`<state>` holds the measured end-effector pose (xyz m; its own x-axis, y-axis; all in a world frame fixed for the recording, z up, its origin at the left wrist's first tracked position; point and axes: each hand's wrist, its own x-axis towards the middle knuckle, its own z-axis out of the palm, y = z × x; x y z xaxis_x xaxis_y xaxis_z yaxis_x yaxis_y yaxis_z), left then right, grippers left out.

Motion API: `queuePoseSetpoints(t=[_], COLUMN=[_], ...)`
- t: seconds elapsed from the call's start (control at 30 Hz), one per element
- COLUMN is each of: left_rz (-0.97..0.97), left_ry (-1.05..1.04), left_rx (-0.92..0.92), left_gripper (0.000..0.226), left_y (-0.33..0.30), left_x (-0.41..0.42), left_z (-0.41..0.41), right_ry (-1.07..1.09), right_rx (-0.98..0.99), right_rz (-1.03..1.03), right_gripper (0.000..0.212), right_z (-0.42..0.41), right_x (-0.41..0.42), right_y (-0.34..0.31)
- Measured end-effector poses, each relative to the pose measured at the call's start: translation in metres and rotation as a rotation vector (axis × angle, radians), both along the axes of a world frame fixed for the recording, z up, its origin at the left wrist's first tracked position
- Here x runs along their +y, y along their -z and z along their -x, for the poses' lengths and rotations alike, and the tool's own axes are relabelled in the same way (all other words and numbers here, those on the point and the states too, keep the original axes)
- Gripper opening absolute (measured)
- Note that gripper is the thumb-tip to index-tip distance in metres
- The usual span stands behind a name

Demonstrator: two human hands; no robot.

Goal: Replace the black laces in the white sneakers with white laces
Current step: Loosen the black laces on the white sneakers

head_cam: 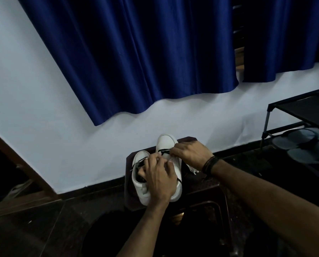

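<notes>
Both white sneakers sit side by side on the dark stool. Step in hand: unlacing. The right hand pinches the black lace on the right-side sneaker; the left hand rests curled over the tongues, grip unclear. Next: draw the lace free of its eyelets.

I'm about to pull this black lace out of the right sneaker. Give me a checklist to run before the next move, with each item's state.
1. Both white sneakers sitting on the dark stool: ok.
2. Right hand curled at the black lace of the farther sneaker: ok.
3. Left hand steadying that sneaker: cannot tell; it covers both shoes.
4. Lace knot undone: cannot tell, fingers hide it.
5. White laces within reach: ok, a white bundle lies beside the shoes under the right wrist.
6. Nearer sneaker's black lace still threaded: ok.
</notes>
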<state>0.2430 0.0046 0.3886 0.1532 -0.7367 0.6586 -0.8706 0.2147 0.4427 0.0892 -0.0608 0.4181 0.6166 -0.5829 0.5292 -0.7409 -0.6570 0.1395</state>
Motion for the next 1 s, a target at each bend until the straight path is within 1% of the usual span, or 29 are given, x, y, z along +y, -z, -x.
queuePoseSetpoints(t=[0.1, 0.17, 0.2, 0.3, 0.37, 0.43, 0.5, 0.57, 0.63, 0.67, 0.7, 0.77, 0.8, 0.87, 0.93, 1.0], left_rz=[0.011, 0.009, 0.004, -0.016, -0.031, -0.031, -0.042, -0.052, -0.054, -0.053, -0.049, -0.044, -0.042, -0.038, -0.034, -0.036], left_ry=[-0.028, -0.010, 0.000, 0.000, -0.008, -0.004, -0.030, -0.053, -0.059, -0.058, -0.055, -0.048, -0.046, -0.049, -0.066, -0.059], left_rx=[-0.031, -0.023, -0.018, -0.017, -0.030, -0.055, -0.071, -0.061, -0.057, -0.058, -0.057, -0.052, -0.052, -0.053, -0.064, -0.069], left_gripper=[0.025, 0.025, 0.025, 0.025, 0.027, 0.027, 0.026, 0.025, 0.025, 0.026, 0.026, 0.026, 0.028, 0.032, 0.033, 0.032], left_y=[0.000, 0.000, 0.001, 0.002, 0.001, 0.002, 0.001, -0.001, -0.001, -0.001, 0.000, -0.001, -0.001, -0.001, -0.001, 0.000], left_x=[0.000, -0.001, -0.002, -0.003, -0.002, -0.001, -0.002, -0.004, -0.004, -0.004, -0.003, -0.002, -0.002, 0.000, 0.001, 0.002], left_z=[0.000, 0.001, 0.000, -0.001, 0.001, 0.002, 0.002, 0.002, 0.003, 0.003, 0.003, 0.003, 0.004, 0.004, 0.004, 0.004], right_ry=[-0.024, -0.033, -0.033, 0.011, 0.108, 0.219, 0.297, 0.353, 0.408, 0.438, 0.460, 0.489, 0.501, 0.535, 0.547, 0.529], right_rx=[0.057, 0.065, 0.076, 0.109, -0.006, -0.181, -0.319, -0.516, -0.763, -0.862, -0.920, -0.892, -0.859, -0.839, -0.887, -0.964], right_rz=[0.111, 0.179, 0.195, 0.183, 0.094, -0.086, -0.292, -0.509, -0.658, -0.712, -0.761, -0.801, -0.796, -0.796, -0.806, -0.808], right_gripper=[0.020, 0.014, 0.011, 0.009, 0.005, 0.009, 0.009, 0.006, 0.002, 0.011, 0.025, 0.047, 0.052, 0.048, 0.045, 0.038], right_z=[0.000, -0.001, -0.002, -0.006, -0.008, -0.012, -0.019, -0.023, -0.026, -0.026, -0.026, -0.026, -0.027, -0.029, -0.030, -0.032], right_x=[0.002, 0.001, 0.002, 0.003, 0.003, 0.004, 0.005, 0.004, 0.004, 0.005, 0.007, 0.012, 0.015, 0.013, 0.011, 0.011], right_y=[0.001, 0.003, 0.004, 0.009, 0.008, 0.005, 0.005, 0.005, 0.004, 0.003, 0.002, -0.004, -0.006, -0.001, 0.003, 0.004])
